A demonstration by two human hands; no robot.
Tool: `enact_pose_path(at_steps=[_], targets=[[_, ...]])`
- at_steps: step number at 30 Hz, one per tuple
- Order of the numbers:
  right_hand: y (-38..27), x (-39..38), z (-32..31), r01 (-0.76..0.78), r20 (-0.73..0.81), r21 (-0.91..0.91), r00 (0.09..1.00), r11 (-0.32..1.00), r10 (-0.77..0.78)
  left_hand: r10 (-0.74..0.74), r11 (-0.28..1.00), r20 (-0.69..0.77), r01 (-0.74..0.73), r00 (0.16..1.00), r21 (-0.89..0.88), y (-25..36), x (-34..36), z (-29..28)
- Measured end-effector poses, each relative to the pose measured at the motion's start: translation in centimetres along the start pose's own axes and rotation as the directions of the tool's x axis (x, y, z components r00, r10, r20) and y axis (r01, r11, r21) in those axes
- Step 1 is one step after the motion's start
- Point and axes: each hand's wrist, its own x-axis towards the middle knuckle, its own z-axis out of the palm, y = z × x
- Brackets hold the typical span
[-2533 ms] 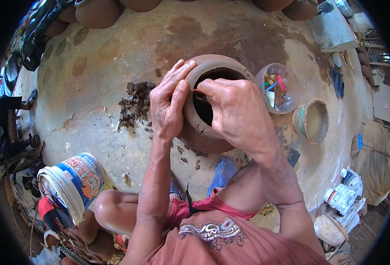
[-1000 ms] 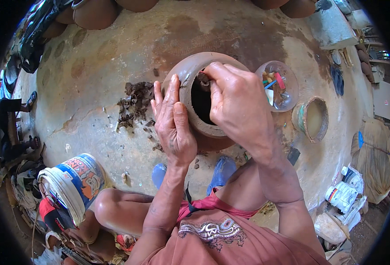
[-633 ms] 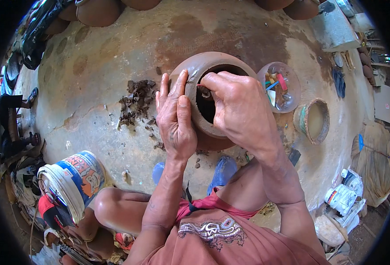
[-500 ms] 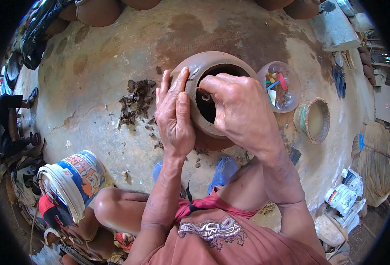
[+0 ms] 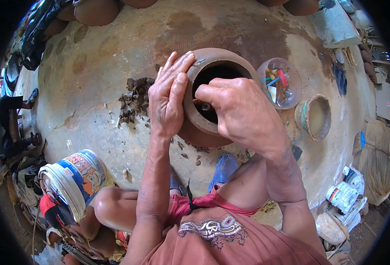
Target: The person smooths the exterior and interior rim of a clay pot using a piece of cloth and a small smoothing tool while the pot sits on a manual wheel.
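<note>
A round brown clay pot (image 5: 212,54) stands on the floor in front of me, its wide dark mouth facing up. My left hand (image 5: 167,99) lies along the pot's left shoulder, fingers stretched out and pointing away from me. At the mouth, my right hand (image 5: 243,108) is closed, with its curled fingers over the opening. A small reddish-brown end shows under those fingers; the rest of what they hold is hidden. Dark curled clay scraps (image 5: 135,99) lie in a heap to the left of the pot.
Right of the pot are a clear plastic tub (image 5: 287,98) of small tools and a bowl (image 5: 304,117) of cloudy liquid. A white-and-blue bucket (image 5: 78,170) stands at near left, a straw broom (image 5: 374,161) far right. More pots (image 5: 96,12) line the back; another person's feet (image 5: 34,98) are at left.
My left hand has slid slightly left and away from me along the pot's shoulder. My right hand, still closed, has shifted a little within the mouth, which now shows more of its dark inside.
</note>
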Motion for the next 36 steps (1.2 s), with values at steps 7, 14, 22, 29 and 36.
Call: enact_pose_path(at_steps=[7,14,22,29,36], targets=[[0.1,-0.1,-0.6,0.014,0.07,-0.006,0.997,1.0,-0.013,0.058,0.998,0.205,-0.048,0.977,-0.052,-0.9,3.3,-0.9],[0.1,-0.2,-1.0,0.023,0.112,-0.021,0.994,1.0,-0.02,0.109,0.993,0.383,-0.081,0.917,-0.088,-1.7,6.8,-0.6],[0.3,-0.7,-1.9,0.025,0.174,0.015,0.984,1.0,-0.027,0.123,0.991,0.531,-0.079,0.838,-0.105,-2.2,10.1,0.5],[1.0,-0.4,-2.7,-0.11,-0.07,0.002,0.992,0.994,0.109,-0.172,0.965,0.283,0.219,0.943,-0.143,-1.2,9.0,0.1],[0.8,0.3,-0.7,-0.216,-0.313,-0.024,0.929,0.976,0.198,-0.213,0.973,-0.174,0.192,0.961,-0.131,0.4,-0.4,-0.5]])
